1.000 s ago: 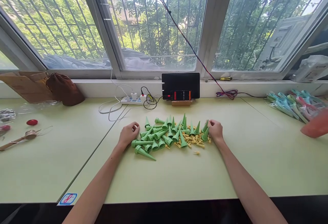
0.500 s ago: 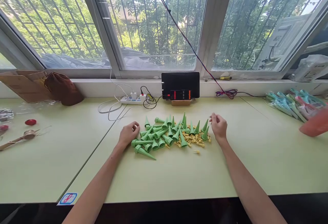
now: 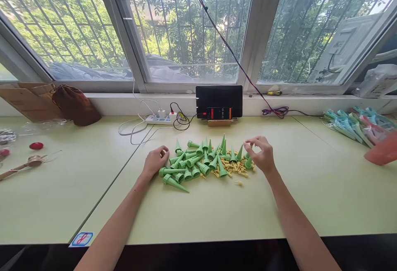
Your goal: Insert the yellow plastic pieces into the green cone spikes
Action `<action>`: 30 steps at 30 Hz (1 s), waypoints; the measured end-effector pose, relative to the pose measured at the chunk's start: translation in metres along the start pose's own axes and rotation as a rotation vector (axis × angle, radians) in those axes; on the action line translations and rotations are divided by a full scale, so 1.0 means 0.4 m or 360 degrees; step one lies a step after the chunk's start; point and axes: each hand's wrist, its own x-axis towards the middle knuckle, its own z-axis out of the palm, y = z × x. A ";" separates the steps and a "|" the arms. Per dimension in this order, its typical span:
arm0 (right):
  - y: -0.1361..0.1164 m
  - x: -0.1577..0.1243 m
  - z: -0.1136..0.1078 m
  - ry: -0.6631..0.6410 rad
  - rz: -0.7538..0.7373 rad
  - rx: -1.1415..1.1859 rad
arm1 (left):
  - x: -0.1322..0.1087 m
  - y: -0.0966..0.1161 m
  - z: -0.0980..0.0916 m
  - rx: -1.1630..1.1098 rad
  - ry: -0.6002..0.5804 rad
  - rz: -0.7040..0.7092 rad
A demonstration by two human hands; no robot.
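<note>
A pile of green plastic cones (image 3: 198,161) lies on the pale green table (image 3: 198,213), mixed with small yellow pegs (image 3: 234,167). My left hand (image 3: 155,161) rests at the pile's left edge with its fingers curled, touching the nearest cones. My right hand (image 3: 260,153) hovers over the pile's right end, fingers bent and pinching above a standing green cone (image 3: 247,161); whether anything is between the fingertips does not show.
A black tablet (image 3: 218,101) and a phone (image 3: 218,114) stand at the back by a power strip (image 3: 161,119) with cables. Brown pouch (image 3: 74,105) and cardboard at left. Coloured clips (image 3: 356,124) at right. An orange object (image 3: 383,151) at the right edge.
My right hand has lifted off the pile's right edge and moved left, above the cones, with fingers now pinching. My left hand has stayed in place.
</note>
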 end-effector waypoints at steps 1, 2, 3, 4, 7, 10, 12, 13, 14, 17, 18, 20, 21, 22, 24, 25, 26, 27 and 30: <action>0.000 -0.001 0.001 -0.0041 -0.0021 -0.0003 | 0.000 0.000 0.000 -0.0003 -0.0001 -0.0004; -0.001 -0.002 0.003 -0.0076 -0.0042 -0.0001 | -0.001 0.000 -0.001 -0.0006 -0.0002 -0.0008; -0.001 -0.002 0.004 -0.0102 -0.0056 0.0004 | -0.001 -0.001 -0.001 -0.0009 -0.0002 -0.0013; 0.000 -0.003 0.006 -0.0119 -0.0064 0.0010 | -0.002 -0.001 -0.002 -0.0011 -0.0002 -0.0017; 0.001 -0.004 0.010 -0.0151 -0.0069 0.0022 | -0.002 -0.002 -0.002 -0.0011 0.0004 -0.0022; 0.004 -0.005 0.013 -0.0175 -0.0076 0.0005 | -0.002 -0.003 -0.002 -0.0013 0.0005 -0.0021; 0.006 -0.005 0.014 -0.0176 -0.0081 -0.0008 | -0.002 -0.003 -0.002 -0.0018 0.0006 -0.0022; 0.006 -0.005 0.014 -0.0172 -0.0083 -0.0011 | -0.002 -0.004 -0.002 -0.0021 0.0007 -0.0021; 0.005 -0.005 0.015 -0.0161 -0.0088 -0.0013 | -0.002 -0.005 -0.001 -0.0025 0.0009 -0.0020; 0.000 -0.005 0.014 -0.0094 -0.0109 -0.0013 | -0.001 -0.007 0.000 -0.0045 0.0015 -0.0006; -0.004 -0.004 0.012 -0.0059 -0.0112 -0.0014 | -0.001 -0.008 0.000 -0.0053 0.0022 0.0000; -0.012 -0.003 0.009 0.0020 -0.0109 -0.0016 | 0.000 -0.009 0.000 -0.0071 0.0047 0.0007; -0.016 -0.002 0.007 0.0068 -0.0106 -0.0016 | 0.001 -0.009 -0.001 -0.0081 0.0066 0.0009; -0.020 -0.002 0.005 0.0119 -0.0103 -0.0015 | 0.001 -0.009 -0.002 -0.0093 0.0090 0.0008; -0.029 -0.003 0.004 0.0231 -0.0100 -0.0011 | 0.000 -0.008 -0.005 -0.0117 0.0160 0.0001; -0.035 -0.004 0.006 0.0289 -0.0099 -0.0010 | -0.001 -0.007 -0.009 -0.0127 0.0212 -0.0005; -0.041 -0.006 0.008 0.0350 -0.0101 -0.0009 | -0.003 -0.003 -0.013 -0.0135 0.0278 -0.0010; -0.048 -0.009 0.012 0.0410 -0.0105 -0.0004 | -0.005 0.002 -0.018 -0.0140 0.0358 -0.0014; -0.077 -0.022 0.030 0.0555 -0.0120 0.0052 | -0.018 0.039 -0.036 -0.0134 0.0648 -0.0010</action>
